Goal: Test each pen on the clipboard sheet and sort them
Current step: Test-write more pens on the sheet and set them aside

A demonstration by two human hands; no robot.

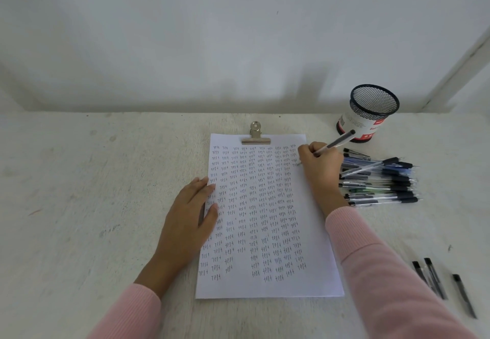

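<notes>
A white sheet (313, 246) lies on the table under a metal clip (255, 137), covered with columns of the handwritten word "test". My right hand (322, 165) grips a clear pen with a dark cap end (338, 141), its tip touching the sheet's upper right corner. My left hand (189, 212) rests flat on the sheet's left edge, fingers apart, holding nothing. A pile of several pens (381, 179) lies just right of my right hand. Three dark pens (434, 280) lie apart at the lower right.
A black mesh pen cup (367, 112) with a white and red label stands at the back right, behind the pile. The white table (92, 193) meets a white wall at the back. A white post (461, 65) slants up at the far right.
</notes>
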